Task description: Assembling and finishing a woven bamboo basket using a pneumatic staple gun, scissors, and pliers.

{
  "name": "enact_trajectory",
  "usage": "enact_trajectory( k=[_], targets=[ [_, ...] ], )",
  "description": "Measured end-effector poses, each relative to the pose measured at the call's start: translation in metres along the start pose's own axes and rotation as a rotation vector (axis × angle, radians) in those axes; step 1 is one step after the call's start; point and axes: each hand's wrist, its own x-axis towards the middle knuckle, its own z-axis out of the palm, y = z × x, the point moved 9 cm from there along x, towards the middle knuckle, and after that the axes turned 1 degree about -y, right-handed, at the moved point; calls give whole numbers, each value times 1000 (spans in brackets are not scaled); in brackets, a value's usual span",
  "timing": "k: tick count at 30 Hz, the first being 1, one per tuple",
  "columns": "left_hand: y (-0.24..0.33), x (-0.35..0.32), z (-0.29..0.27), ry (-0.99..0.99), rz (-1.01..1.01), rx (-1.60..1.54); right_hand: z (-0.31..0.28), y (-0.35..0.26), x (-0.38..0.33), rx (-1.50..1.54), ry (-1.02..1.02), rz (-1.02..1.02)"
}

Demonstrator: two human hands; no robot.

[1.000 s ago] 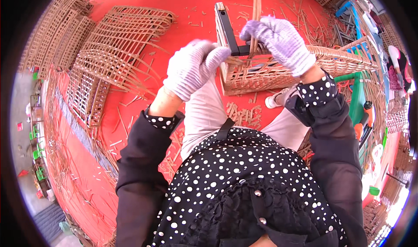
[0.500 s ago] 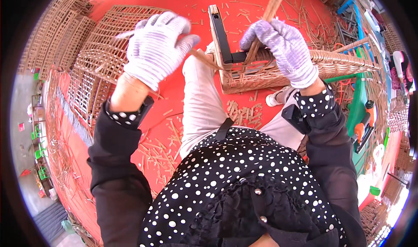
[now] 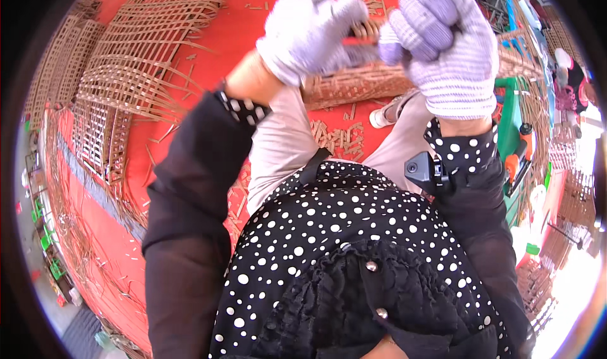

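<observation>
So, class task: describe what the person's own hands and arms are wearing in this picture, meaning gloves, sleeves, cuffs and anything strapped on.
Both the left hand and the right hand wear pale knitted work gloves with a ribbed weave over the fingers. The arms are in long black sleeves ending in black cuffs with white polka dots, matching the dotted top. A small black device sits at the right cuff.

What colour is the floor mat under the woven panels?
Red, seen best in the head view: the floor mat under the woven panels.
</observation>
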Motion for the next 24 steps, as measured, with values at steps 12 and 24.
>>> enact_trajectory(
  k=[12, 24],
  targets=[
    [-12, 9, -13, 120, 139, -7, -5, -10, 14, -15, 195, -78],
    [10, -36, -28, 387, 75, -194, 30, 1, -21, -292, 493, -72]
  ],
)
